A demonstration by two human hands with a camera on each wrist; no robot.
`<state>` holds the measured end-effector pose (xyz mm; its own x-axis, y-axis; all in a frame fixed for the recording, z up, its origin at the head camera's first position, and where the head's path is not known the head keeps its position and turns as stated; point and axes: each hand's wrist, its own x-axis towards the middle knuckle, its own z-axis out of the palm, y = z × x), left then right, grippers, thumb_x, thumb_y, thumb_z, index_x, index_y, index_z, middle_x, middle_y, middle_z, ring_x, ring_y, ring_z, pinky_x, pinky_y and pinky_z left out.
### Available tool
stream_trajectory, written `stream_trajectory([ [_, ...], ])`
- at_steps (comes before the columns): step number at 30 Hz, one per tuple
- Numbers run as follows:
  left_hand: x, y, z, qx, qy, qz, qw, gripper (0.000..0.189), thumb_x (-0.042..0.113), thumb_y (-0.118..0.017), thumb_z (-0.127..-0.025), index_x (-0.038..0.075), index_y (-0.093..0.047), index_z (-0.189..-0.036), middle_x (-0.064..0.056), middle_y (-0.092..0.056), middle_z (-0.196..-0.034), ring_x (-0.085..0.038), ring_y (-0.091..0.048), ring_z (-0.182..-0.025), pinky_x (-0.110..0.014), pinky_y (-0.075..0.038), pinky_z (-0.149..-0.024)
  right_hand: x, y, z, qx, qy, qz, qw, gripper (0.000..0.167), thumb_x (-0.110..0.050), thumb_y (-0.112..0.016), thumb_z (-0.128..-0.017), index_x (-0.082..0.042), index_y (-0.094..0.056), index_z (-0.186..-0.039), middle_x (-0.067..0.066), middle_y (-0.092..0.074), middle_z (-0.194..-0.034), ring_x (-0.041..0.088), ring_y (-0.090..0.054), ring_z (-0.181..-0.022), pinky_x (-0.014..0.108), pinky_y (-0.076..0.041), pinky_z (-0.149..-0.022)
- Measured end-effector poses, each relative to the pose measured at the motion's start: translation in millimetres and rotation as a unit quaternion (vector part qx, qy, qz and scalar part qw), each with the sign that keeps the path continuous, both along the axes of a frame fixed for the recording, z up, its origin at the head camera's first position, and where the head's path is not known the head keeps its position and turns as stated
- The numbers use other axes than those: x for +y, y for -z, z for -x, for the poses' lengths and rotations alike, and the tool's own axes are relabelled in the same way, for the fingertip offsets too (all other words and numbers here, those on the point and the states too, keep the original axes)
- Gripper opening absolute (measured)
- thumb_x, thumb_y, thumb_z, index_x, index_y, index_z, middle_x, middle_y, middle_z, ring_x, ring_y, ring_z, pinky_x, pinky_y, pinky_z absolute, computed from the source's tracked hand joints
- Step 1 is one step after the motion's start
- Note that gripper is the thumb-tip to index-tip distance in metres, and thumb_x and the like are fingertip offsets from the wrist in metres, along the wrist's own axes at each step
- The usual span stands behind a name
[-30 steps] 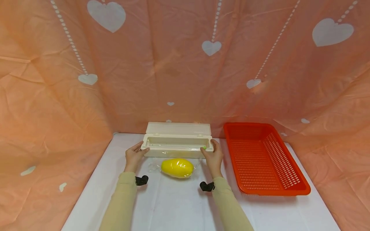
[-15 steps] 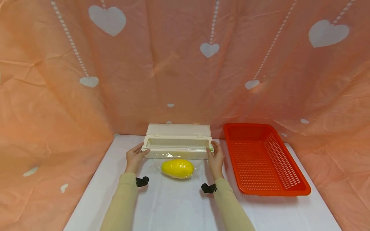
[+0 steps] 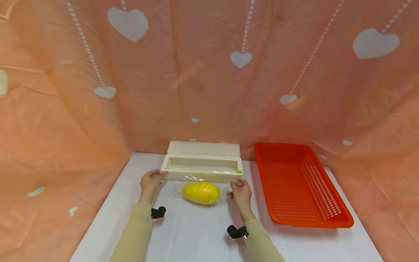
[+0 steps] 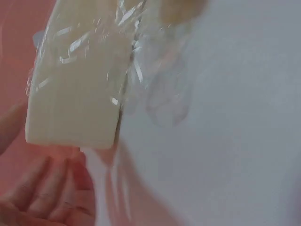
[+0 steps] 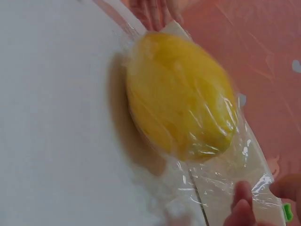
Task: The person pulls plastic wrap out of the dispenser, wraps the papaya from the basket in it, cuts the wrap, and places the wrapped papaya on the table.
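A cream cling film dispenser [image 3: 203, 176] stands at the back of the table with its lid [image 3: 203, 148] raised and a green slide cutter [image 3: 239, 171] at its front right corner. Before it lies a yellow oval fruit [image 3: 201, 193] wrapped in clear cling film [image 5: 188, 181]. My left hand [image 3: 151, 185] is at the dispenser's left end, its thumb near the front corner; in the left wrist view its fingers [image 4: 47, 188] are loosely bent beside that end. To the right of the fruit, my right hand [image 3: 242, 196] hovers by the film, thumb and fingertips [image 5: 242, 190] apart.
An orange-red perforated plastic basket [image 3: 344, 218] stands on the right side of the white table [image 3: 196, 236]. A peach curtain [image 3: 209, 98] with white hearts encloses the back and sides. Each wrist wears a black camera mount [image 3: 158, 212].
The green cutter slid right along the dispenser's front edge. My right hand then left it and came toward me, beside the film-wrapped fruit. The left hand has eased slightly off the dispenser's end.
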<state>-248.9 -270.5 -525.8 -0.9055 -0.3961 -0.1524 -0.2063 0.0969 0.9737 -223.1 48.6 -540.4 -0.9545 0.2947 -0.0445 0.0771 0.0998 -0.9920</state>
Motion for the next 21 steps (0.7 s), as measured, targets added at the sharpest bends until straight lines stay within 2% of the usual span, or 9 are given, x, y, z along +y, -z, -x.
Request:
stream_trajectory([
  [4,10.9,0.0,-4.8,-0.037,0.011,-0.007,0.9992,0.052,0.021,-0.075,-0.084,-0.012,-0.05,-0.116,-0.016,-0.06,-0.095,-0.023,-0.062,-0.079,-0.029,-0.054,-0.074,2.6,-0.7,9.2,-0.032,-0.019,0.017,0.9992,0.027,-0.009,-0.062,-0.092,0.006,-0.055,-0.113,0.024,-0.066,-0.098,0.014,-0.061,-0.049,0.019,-0.047,-0.044],
  [8,22.5,-2.3,-5.2,-0.051,0.033,-0.034,0.9976,0.052,0.019,-0.074,-0.085,-0.014,-0.049,-0.115,-0.007,-0.056,-0.088,-0.015,-0.058,-0.072,-0.027,-0.051,-0.072,-0.7,-3.7,14.7,-0.03,-0.031,0.051,0.9977,0.02,-0.006,-0.061,-0.093,0.006,-0.058,-0.108,0.019,-0.067,-0.084,0.012,-0.058,-0.048,0.02,-0.049,-0.045],
  [11,28.8,-3.7,-4.5,-0.057,0.059,-0.083,0.9932,0.04,0.015,-0.072,-0.087,-0.012,-0.055,-0.111,-0.004,-0.056,-0.08,-0.014,-0.054,-0.068,-0.024,-0.047,-0.064,-5.9,-3.5,16.1,-0.028,-0.055,0.077,0.9951,0.019,-0.003,-0.059,-0.094,0.01,-0.058,-0.108,0.015,-0.066,-0.077,0.014,-0.059,-0.051,0.023,-0.053,-0.048],
  [14,31.3,-3.3,-4.2,-0.052,0.072,-0.115,0.9894,0.032,0.012,-0.07,-0.088,-0.009,-0.056,-0.108,-0.001,-0.053,-0.075,-0.012,-0.048,-0.065,-0.02,-0.042,-0.058,-9.9,-2.3,15.2,-0.021,-0.071,0.096,0.9926,0.021,-0.003,-0.057,-0.095,0.013,-0.057,-0.109,0.02,-0.065,-0.08,0.018,-0.063,-0.054,0.027,-0.056,-0.05],
  [17,30.2,-1.4,-6.3,-0.044,0.072,-0.134,0.9874,0.029,0.008,-0.068,-0.089,-0.009,-0.055,-0.109,0.0,-0.051,-0.074,-0.012,-0.046,-0.063,-0.019,-0.043,-0.055,-11.7,-2.2,12.6,-0.012,-0.067,0.117,0.9908,0.023,-0.004,-0.051,-0.098,0.015,-0.053,-0.112,0.031,-0.063,-0.09,0.026,-0.067,-0.059,0.031,-0.058,-0.053],
  [21,27.0,0.8,-13.3,-0.054,0.069,-0.123,0.9885,0.027,0.007,-0.066,-0.091,-0.009,-0.058,-0.111,-0.003,-0.056,-0.077,-0.011,-0.048,-0.061,-0.018,-0.043,-0.052,-11.7,-4.3,7.7,-0.011,-0.058,0.131,0.9896,0.024,-0.007,-0.043,-0.103,0.013,-0.046,-0.116,0.038,-0.06,-0.101,0.033,-0.068,-0.063,0.033,-0.058,-0.055],
])
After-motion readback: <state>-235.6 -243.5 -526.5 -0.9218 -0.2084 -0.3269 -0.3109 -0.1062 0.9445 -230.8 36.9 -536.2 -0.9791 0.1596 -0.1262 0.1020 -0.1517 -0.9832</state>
